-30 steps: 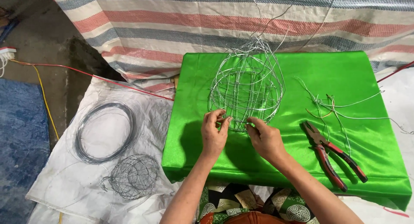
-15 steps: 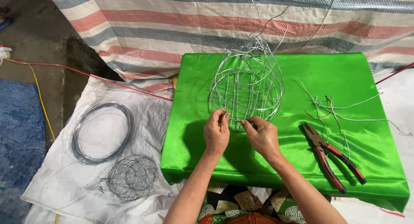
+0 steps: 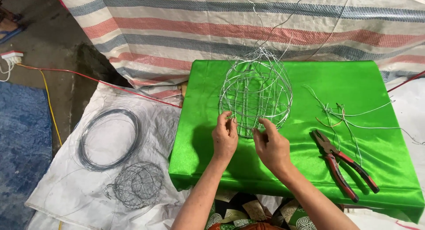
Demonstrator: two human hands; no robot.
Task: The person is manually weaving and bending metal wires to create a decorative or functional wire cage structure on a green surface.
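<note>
- Green cloth (image 3: pixel 376 88) covers the worktop; striped tarp (image 3: pixel 186 31) behind.
- Left hand (image 3: pixel 225 137) and right hand (image 3: pixel 271 147) pinch the wire cage (image 3: pixel 256 90) near the front edge.
- Pliers (image 3: pixel 343 168) lie front-right.

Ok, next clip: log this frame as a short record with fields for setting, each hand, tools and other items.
setting: table under green cloth, striped tarp behind
left hand: fingers pinching the near rim of the wire cage
right hand: fingers on the same rim, beside the left
tools: red-handled pliers on the cloth, untouched
loose wire: cut pieces right of the cage
floor: wire coil and finished wire ball on white sack
</note>
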